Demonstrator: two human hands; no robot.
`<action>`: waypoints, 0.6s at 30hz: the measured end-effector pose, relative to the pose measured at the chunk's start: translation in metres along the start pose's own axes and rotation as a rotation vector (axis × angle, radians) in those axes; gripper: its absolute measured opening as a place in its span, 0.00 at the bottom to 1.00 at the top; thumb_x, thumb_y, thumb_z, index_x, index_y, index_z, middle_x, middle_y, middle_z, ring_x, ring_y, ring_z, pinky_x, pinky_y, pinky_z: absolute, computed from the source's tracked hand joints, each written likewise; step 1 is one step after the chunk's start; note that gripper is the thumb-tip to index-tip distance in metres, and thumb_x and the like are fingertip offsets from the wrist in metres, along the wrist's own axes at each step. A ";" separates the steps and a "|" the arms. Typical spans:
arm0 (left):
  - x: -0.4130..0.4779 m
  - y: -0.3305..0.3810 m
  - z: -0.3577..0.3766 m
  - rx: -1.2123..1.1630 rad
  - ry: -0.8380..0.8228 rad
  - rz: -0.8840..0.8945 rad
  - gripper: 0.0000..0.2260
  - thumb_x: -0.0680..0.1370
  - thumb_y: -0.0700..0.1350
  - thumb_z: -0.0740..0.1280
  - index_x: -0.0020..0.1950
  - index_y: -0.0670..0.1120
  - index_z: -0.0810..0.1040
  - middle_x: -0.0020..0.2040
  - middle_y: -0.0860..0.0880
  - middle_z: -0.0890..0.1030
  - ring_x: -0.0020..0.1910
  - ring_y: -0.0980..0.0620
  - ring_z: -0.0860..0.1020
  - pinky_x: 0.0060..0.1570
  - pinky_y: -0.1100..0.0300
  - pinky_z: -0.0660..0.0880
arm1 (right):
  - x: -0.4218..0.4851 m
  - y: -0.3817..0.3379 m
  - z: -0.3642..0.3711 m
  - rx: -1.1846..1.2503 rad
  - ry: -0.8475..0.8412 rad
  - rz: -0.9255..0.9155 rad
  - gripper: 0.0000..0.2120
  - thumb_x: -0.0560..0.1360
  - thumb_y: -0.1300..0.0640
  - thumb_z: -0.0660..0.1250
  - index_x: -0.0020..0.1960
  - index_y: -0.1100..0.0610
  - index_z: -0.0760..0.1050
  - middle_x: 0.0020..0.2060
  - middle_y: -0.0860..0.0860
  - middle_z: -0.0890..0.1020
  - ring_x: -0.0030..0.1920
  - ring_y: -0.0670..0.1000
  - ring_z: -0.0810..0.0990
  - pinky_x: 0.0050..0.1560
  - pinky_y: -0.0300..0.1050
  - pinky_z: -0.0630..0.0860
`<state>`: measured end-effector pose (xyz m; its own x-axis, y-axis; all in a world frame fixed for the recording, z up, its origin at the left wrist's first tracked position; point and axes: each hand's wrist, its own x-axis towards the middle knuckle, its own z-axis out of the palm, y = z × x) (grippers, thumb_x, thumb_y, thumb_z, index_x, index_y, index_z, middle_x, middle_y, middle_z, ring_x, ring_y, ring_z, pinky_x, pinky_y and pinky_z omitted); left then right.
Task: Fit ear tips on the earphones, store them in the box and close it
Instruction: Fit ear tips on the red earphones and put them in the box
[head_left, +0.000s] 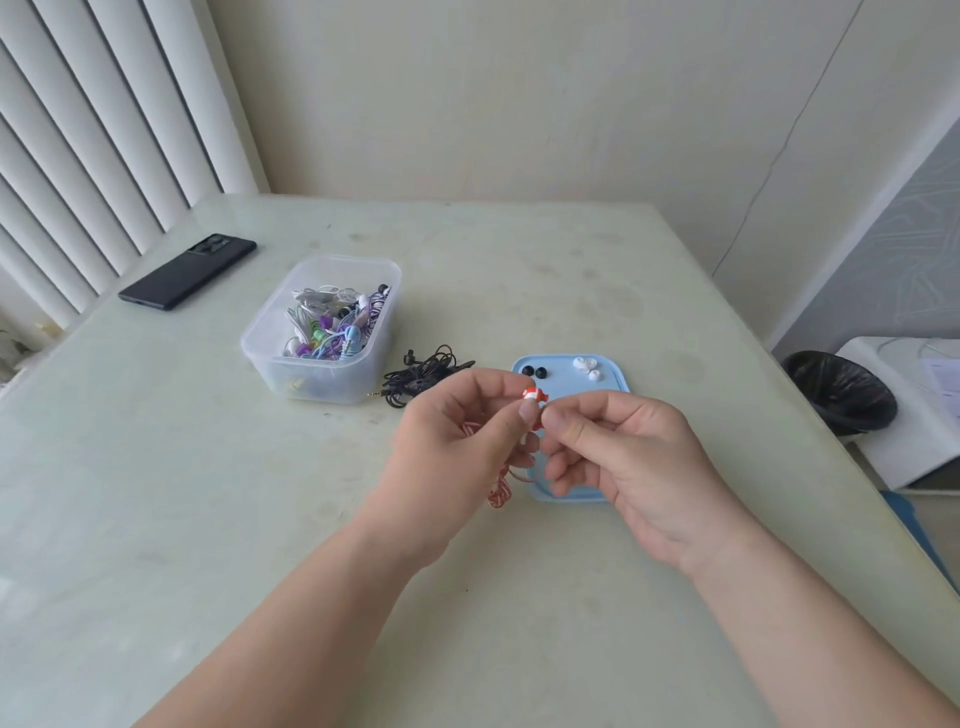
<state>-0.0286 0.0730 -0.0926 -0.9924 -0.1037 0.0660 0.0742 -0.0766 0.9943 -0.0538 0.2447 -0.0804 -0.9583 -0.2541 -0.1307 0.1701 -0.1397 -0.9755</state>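
Red-and-white earbud (534, 395) pinched by left hand (457, 441), right hand (618, 452) pinching its near end, above light blue plastic lid (597, 387). Clear plastic box (311, 382) of earphones sits left on pale glossy bench (208, 467); black phone (187, 271), white blinds (78, 130), cream walls (493, 93).

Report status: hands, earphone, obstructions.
Left hand pinches red-and-white earbud. Right hand pinches its lower end; tip hidden. Box open, blue lid beneath hands. Nothing blocking.

The small red-and-white earphone bud (533, 394), pinched in the left hand (457, 447), shows only its top above the thumb. Whatever the right hand (623, 457) pinches beside it is hidden. That hand covers the near part of the pale blue plastic lid (587, 387). Both forearms (322, 623) are cut by the bottom edge.
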 end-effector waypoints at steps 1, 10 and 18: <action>0.002 -0.001 -0.002 -0.041 0.019 -0.011 0.02 0.81 0.40 0.72 0.53 0.44 0.84 0.44 0.44 0.86 0.39 0.46 0.83 0.41 0.52 0.81 | 0.000 -0.001 -0.001 -0.050 0.037 -0.020 0.10 0.72 0.57 0.76 0.48 0.63 0.84 0.36 0.61 0.84 0.32 0.56 0.80 0.32 0.48 0.78; 0.014 -0.012 -0.016 -0.229 0.095 -0.101 0.03 0.82 0.37 0.70 0.54 0.39 0.81 0.43 0.42 0.83 0.39 0.45 0.80 0.38 0.55 0.79 | 0.068 -0.008 -0.004 -0.911 0.191 -0.195 0.04 0.79 0.58 0.69 0.52 0.52 0.82 0.42 0.47 0.84 0.40 0.50 0.84 0.40 0.43 0.80; 0.017 -0.013 -0.017 -0.298 0.063 -0.102 0.02 0.82 0.36 0.69 0.54 0.40 0.81 0.42 0.43 0.84 0.40 0.44 0.81 0.41 0.54 0.80 | 0.107 -0.010 0.003 -1.288 0.150 -0.132 0.07 0.75 0.63 0.67 0.40 0.58 0.82 0.34 0.54 0.83 0.32 0.54 0.76 0.34 0.44 0.74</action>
<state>-0.0445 0.0550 -0.1056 -0.9889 -0.1410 -0.0473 0.0092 -0.3755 0.9268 -0.1573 0.2155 -0.0844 -0.9812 -0.1883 0.0417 -0.1873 0.8785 -0.4395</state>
